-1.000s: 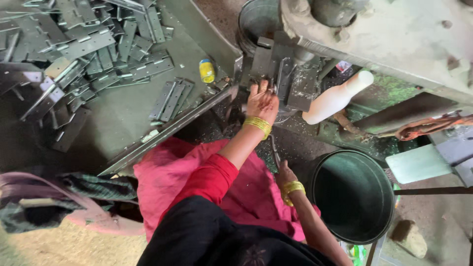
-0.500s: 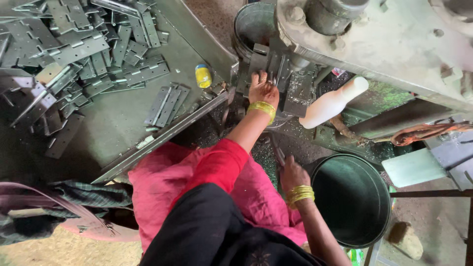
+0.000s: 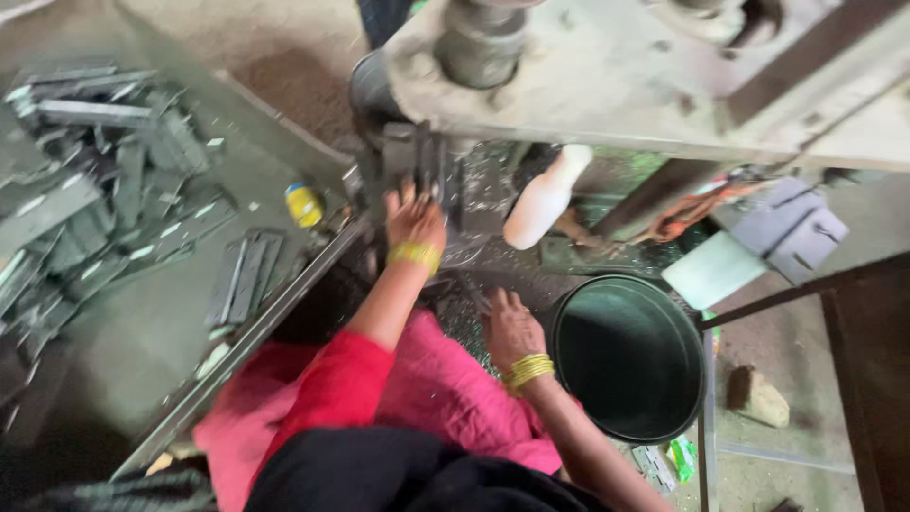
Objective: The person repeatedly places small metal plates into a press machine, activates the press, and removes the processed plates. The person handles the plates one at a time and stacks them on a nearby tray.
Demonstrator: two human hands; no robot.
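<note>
My left hand, with yellow bangles at the wrist and a red sleeve, reaches forward and lies with stretched fingers against dark upright metal parts under the big grey press machine. Whether it grips a piece is blurred. My right hand, also with yellow bangles, rests fingers apart on the pink cloth over my lap, right beside a dark green bucket. A thin dark stick lies just beyond its fingertips.
A grey metal tray at the left holds several flat metal strips and a small yellow and blue container. A white plastic bottle leans under the machine. A pale block and a stone lie at the right.
The view has tilted and blurred a little. My left hand stays at the metal parts under the machine. My right hand stays low beside the bucket.
</note>
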